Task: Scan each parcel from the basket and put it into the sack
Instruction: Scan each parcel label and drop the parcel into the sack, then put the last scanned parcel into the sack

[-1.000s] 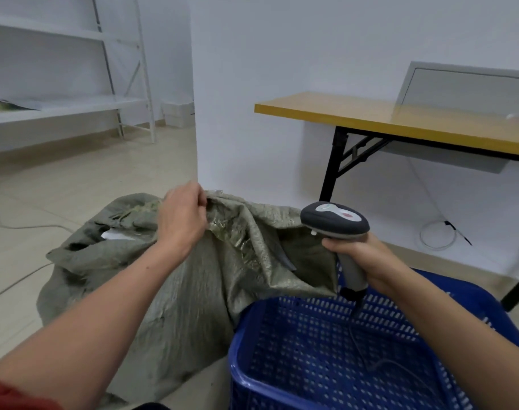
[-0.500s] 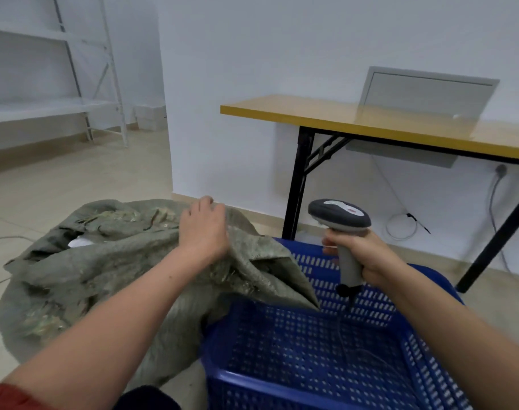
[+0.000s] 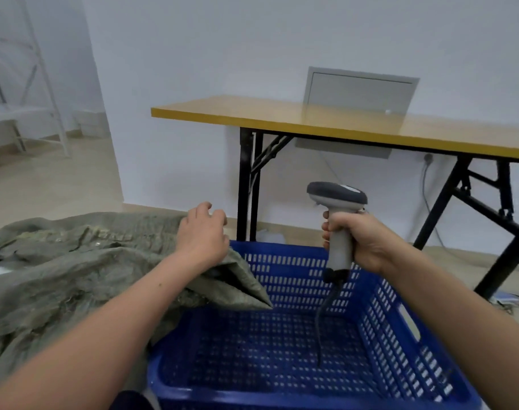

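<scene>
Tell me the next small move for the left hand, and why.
Probably the left hand should lift the flap of the sack off the basket. No parcel shows in the basket, but the flap drapes over its left corner and hides that part. The right hand is taken up gripping the scanner.

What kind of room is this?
Probably a small parcel-sorting or storage room: there's a handheld scanner, a blue basket, a big green sack and metal shelving at the back.
</scene>
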